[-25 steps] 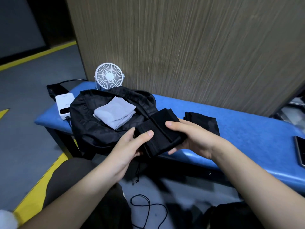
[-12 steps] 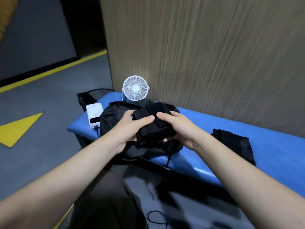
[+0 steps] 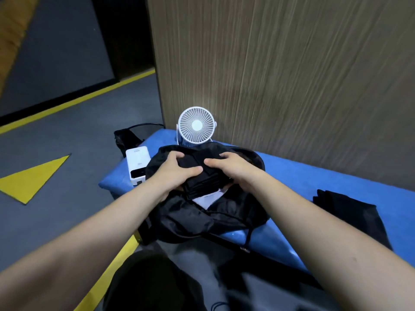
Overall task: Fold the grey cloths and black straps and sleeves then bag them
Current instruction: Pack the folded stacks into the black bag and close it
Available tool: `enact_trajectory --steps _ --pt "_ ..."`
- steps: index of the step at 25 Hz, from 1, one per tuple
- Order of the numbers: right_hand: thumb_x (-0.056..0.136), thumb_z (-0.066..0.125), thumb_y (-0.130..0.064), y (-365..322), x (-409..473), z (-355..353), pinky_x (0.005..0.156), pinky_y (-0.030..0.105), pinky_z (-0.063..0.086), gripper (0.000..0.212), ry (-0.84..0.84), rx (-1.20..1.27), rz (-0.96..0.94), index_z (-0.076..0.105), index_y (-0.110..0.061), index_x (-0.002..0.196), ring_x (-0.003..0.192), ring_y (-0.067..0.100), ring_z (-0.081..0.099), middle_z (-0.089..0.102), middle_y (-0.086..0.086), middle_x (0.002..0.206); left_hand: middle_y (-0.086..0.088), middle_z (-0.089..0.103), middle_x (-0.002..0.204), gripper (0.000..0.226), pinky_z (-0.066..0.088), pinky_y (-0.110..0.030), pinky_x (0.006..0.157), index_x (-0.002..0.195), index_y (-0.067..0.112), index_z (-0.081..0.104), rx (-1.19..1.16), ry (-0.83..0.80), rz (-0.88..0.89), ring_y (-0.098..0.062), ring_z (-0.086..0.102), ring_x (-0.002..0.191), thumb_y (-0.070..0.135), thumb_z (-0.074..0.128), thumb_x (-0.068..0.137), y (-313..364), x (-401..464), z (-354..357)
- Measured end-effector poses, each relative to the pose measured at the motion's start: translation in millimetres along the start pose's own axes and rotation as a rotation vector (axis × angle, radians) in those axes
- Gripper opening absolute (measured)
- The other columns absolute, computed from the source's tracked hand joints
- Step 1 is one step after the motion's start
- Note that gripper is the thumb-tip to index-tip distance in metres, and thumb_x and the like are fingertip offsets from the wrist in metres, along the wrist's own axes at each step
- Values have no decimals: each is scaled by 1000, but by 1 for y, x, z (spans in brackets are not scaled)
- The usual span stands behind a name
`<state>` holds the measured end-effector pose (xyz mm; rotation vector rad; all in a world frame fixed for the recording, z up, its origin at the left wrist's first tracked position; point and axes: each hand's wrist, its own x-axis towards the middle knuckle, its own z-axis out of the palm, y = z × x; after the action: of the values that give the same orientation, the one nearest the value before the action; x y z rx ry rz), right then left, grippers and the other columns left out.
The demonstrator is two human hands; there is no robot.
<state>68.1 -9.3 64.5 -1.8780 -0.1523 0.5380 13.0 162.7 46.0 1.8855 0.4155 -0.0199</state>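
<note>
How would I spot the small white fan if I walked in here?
Find the long blue bench that runs along the wood-grain wall. At its left end, behind the black bag, the fan stands upright against the wall. It is the only round thing there, with a white spoked grille, unlike the boxy white device beside it.

The bag (image 3: 179,221) and folded sleeves (image 3: 202,178) were black, the cloth (image 3: 207,199) pale grey, the bench (image 3: 314,182) blue, the fan (image 3: 196,125) white.

fan (image 3: 197,125) behind bag (image 3: 197,218), power bank (image 3: 138,163) left, bench (image 3: 301,182) beneath
</note>
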Motion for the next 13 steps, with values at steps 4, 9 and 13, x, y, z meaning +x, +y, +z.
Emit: enact_trajectory --steps 4,9,13 --pt "88 73 -39 0 12 2 73 28 53 55 55 -91 -90 52 -15 134 88 7 62 63 -8 101 -1 64 114 73 56 -35 90 127 26 52 -36 28 44 -16 66 100 47 87 67 -11 7 -4" --pt "68 71 -70 12 26 11 110 46 43 74 115 -327 -35 60 -29 129 131 22 49 54 -3 135 5 59 95 51 43 -19 55 122 25 50 -13 41 33 -8 59 78 35 80 82 -23 9 1" --pt "44 68 -87 31 49 18 108 48 44 101 119 -224 -4 57 -37 131 130 27 52 58 -1 137 1 63 116 61 52 -28 78 130 30 48 -15 41 74 -17 64 101 30 83 79 -20 7 -7"
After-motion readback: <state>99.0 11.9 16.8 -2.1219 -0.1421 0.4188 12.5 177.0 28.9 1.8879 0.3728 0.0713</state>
